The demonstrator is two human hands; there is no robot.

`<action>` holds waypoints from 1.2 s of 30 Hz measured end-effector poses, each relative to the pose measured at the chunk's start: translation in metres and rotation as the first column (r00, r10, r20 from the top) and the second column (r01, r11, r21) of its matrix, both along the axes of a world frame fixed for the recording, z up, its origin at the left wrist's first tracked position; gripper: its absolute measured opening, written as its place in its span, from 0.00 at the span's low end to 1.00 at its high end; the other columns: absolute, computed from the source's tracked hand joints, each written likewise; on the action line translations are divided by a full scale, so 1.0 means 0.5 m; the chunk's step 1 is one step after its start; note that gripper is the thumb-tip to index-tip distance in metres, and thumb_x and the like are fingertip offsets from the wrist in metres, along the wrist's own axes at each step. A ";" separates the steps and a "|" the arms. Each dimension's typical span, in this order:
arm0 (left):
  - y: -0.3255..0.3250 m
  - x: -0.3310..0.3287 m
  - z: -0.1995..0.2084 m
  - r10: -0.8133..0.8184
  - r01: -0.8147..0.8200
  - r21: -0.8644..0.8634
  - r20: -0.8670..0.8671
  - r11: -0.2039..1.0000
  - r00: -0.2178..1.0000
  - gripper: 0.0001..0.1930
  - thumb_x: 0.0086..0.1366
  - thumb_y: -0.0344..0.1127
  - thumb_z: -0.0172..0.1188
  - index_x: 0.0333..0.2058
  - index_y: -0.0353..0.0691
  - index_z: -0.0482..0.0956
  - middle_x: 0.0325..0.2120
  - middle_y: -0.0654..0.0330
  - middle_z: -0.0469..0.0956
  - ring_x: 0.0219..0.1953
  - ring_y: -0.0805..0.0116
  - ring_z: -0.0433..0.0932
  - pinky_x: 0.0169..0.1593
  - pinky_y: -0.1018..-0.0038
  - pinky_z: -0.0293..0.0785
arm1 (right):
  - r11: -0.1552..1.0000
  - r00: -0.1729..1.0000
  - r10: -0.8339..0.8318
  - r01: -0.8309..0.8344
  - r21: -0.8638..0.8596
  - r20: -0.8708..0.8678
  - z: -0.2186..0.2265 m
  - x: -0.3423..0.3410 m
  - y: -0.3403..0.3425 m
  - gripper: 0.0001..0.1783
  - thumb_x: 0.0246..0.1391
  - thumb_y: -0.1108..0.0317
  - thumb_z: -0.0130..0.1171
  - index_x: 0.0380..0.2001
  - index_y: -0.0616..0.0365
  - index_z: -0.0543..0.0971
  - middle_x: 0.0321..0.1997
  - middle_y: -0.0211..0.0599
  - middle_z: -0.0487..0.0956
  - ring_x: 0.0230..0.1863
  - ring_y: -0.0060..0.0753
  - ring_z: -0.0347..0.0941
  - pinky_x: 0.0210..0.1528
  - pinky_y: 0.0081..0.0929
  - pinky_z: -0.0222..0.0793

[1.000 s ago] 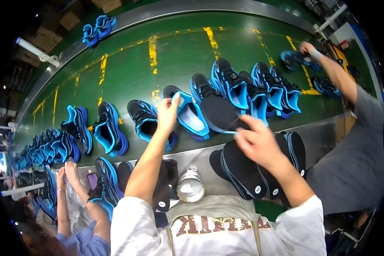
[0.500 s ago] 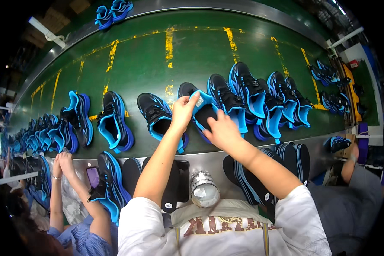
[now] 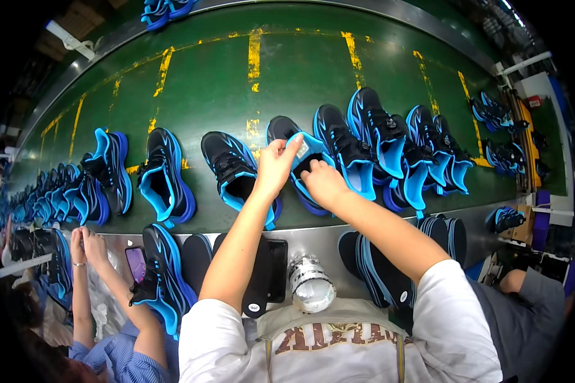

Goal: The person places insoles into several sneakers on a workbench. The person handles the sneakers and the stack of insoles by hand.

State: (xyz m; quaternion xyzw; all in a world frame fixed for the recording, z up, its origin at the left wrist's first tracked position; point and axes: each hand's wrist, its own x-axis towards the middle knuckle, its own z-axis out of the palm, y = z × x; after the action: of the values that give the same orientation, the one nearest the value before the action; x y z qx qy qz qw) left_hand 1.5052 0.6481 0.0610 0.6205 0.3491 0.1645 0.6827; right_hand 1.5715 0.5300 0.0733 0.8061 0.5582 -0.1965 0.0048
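Note:
A black sneaker (image 3: 281, 127) with blue lining stands on the green work surface (image 3: 217, 83), its toe pointing away from me. My left hand (image 3: 276, 168) pinches the blue lining beside a pale label (image 3: 302, 150) and pulls the shoe's mouth wide. Over the opening, my right hand (image 3: 324, 183) has its curled fingers reaching in; the tips are hidden, and what they hold cannot be made out. Another sneaker (image 3: 227, 159) stands just left of my left hand, and one more (image 3: 340, 143) sits close on the right.
Black insoles (image 3: 243, 271) lie on the metal ledge before me, with a stack of blue-edged insoles (image 3: 370, 265) to the right. Between them stand a phone (image 3: 277, 271) and a clear jar (image 3: 311, 285). Several sneakers line both sides. A co-worker's hands (image 3: 89, 247) are at left.
My right hand has moved left and deeper into the sneaker's opening, covering the black inside seen before. My left hand keeps its pinch. The view has shifted slightly.

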 end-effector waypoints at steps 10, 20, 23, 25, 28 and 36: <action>0.001 -0.003 -0.001 -0.042 0.043 -0.140 0.010 0.989 0.999 0.22 0.57 0.50 0.56 0.26 0.31 0.74 0.15 0.70 0.65 0.18 0.84 0.59 0.19 0.83 0.54 | 0.724 0.913 0.408 -0.318 -0.612 0.010 0.002 0.016 0.049 0.16 0.49 0.66 0.47 0.40 0.52 0.78 0.52 0.44 0.67 0.52 0.42 0.62 0.49 0.30 0.62; -0.009 0.007 -0.015 0.107 0.013 0.942 -0.052 0.335 0.993 0.20 0.49 0.45 0.62 0.37 0.39 0.69 0.22 0.58 0.68 0.22 0.60 0.70 0.26 0.69 0.65 | 0.738 0.856 0.493 -0.506 -0.447 -0.155 0.060 0.038 0.005 0.16 0.51 0.62 0.43 0.31 0.57 0.79 0.36 0.40 0.78 0.44 0.38 0.72 0.55 0.36 0.53; -0.002 -0.001 0.016 -0.023 0.200 0.957 -0.200 0.209 0.980 0.19 0.46 0.45 0.64 0.33 0.41 0.69 0.24 0.59 0.67 0.24 0.61 0.70 0.27 0.68 0.65 | 0.692 0.875 0.303 -0.475 -0.544 -0.378 0.113 0.033 -0.002 0.31 0.50 0.53 0.31 0.37 0.72 0.73 0.29 0.52 0.77 0.44 0.42 0.71 0.65 0.41 0.32; 0.000 0.004 0.052 -0.123 0.343 0.915 -0.323 0.211 0.938 0.20 0.44 0.45 0.65 0.29 0.41 0.67 0.26 0.59 0.67 0.27 0.62 0.71 0.28 0.68 0.66 | 0.717 0.897 0.268 -0.429 -0.549 -0.351 0.105 0.031 -0.012 0.30 0.51 0.52 0.31 0.34 0.70 0.74 0.31 0.52 0.76 0.46 0.41 0.70 0.65 0.41 0.31; 0.008 0.004 0.059 -0.117 0.466 0.868 -0.452 0.170 0.884 0.22 0.45 0.47 0.64 0.31 0.39 0.68 0.26 0.58 0.67 0.25 0.59 0.73 0.28 0.68 0.68 | 0.910 0.939 0.264 -0.318 -0.266 -0.221 0.095 0.012 -0.040 0.22 0.49 0.57 0.42 0.31 0.65 0.77 0.33 0.47 0.75 0.44 0.38 0.69 0.62 0.40 0.40; -0.055 -0.059 0.081 -0.020 0.468 0.881 -0.470 -0.071 0.882 0.12 0.53 0.43 0.57 0.27 0.42 0.68 0.23 0.61 0.66 0.24 0.66 0.69 0.27 0.71 0.65 | 0.893 0.972 -0.130 0.202 0.403 -0.198 0.071 -0.077 -0.251 0.12 0.42 0.70 0.59 0.34 0.57 0.75 0.37 0.38 0.67 0.37 0.39 0.65 0.40 0.33 0.59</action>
State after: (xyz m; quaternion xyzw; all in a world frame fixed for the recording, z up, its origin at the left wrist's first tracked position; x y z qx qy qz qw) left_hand 1.4757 0.6204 0.1018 0.9851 0.1088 0.1327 -0.0119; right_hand 1.5331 0.4047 0.1087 0.8138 0.5147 -0.1375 -0.2320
